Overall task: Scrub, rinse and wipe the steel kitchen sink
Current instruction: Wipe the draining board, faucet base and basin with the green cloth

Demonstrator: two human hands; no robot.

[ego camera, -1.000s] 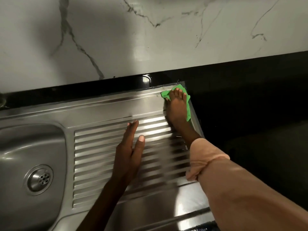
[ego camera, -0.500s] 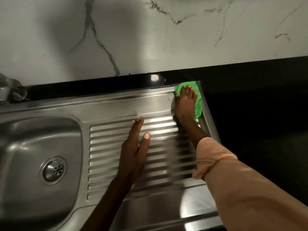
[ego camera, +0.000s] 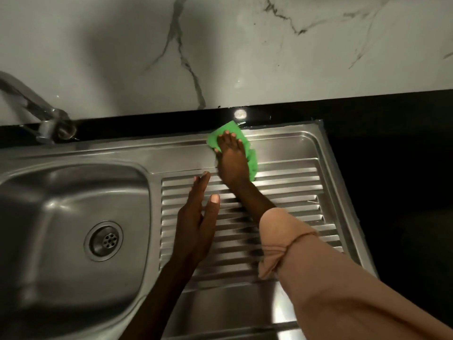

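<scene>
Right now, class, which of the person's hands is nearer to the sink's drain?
Left. The left hand lies flat on the ribbed drainboard, just right of the basin that holds the drain. The right hand presses the green cloth farther off, at the back rim.

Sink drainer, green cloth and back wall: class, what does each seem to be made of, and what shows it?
Sink drainer: brushed stainless steel, judging by the grey sheen and bright glints along its pressed ribs.
Green cloth: soft fabric, probably microfibre; it folds and bunches under the right hand.
Back wall: glossy marble or marble-look tile; white with dark veins.
</scene>
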